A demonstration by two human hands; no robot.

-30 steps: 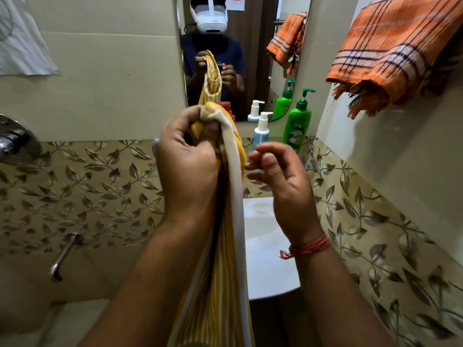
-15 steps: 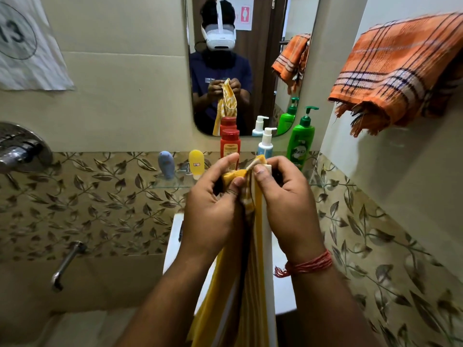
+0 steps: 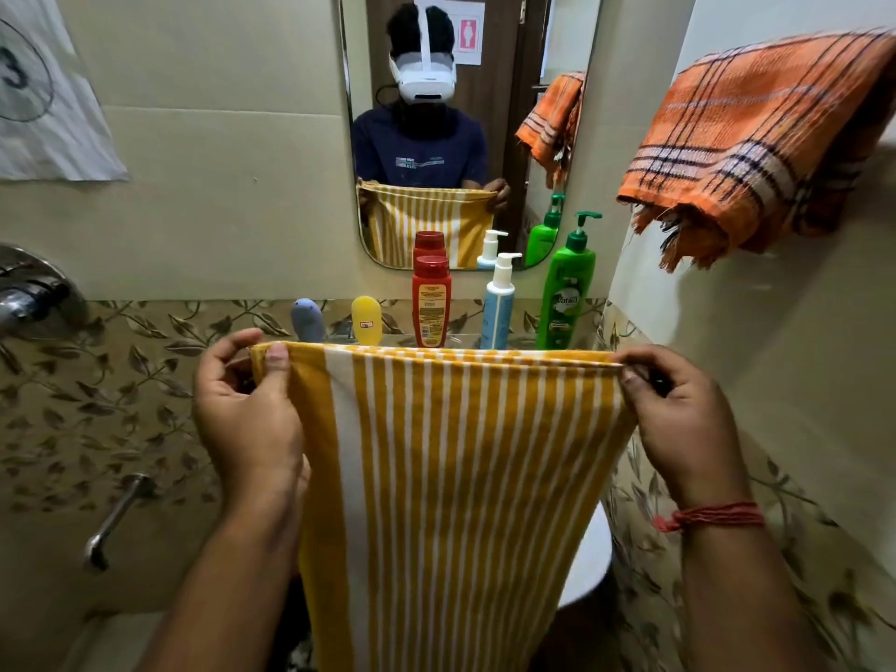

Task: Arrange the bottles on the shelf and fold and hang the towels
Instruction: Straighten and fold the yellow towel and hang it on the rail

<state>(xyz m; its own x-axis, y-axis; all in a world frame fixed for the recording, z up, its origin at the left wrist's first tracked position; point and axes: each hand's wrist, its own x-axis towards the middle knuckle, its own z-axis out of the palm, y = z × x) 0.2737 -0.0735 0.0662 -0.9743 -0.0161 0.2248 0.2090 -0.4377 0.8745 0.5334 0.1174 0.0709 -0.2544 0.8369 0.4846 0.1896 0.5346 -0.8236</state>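
Head view: left hand [image 3: 247, 419] and right hand [image 3: 679, 419] apart, seemingly pinching yellow striped towel [image 3: 456, 477] corners.

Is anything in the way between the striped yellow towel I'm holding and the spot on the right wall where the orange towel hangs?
Nothing visible blocks the way. Left hand and right hand pinch the yellow towel by its top corners; the orange towel already covers the hanging spot, and any free rail is hidden.
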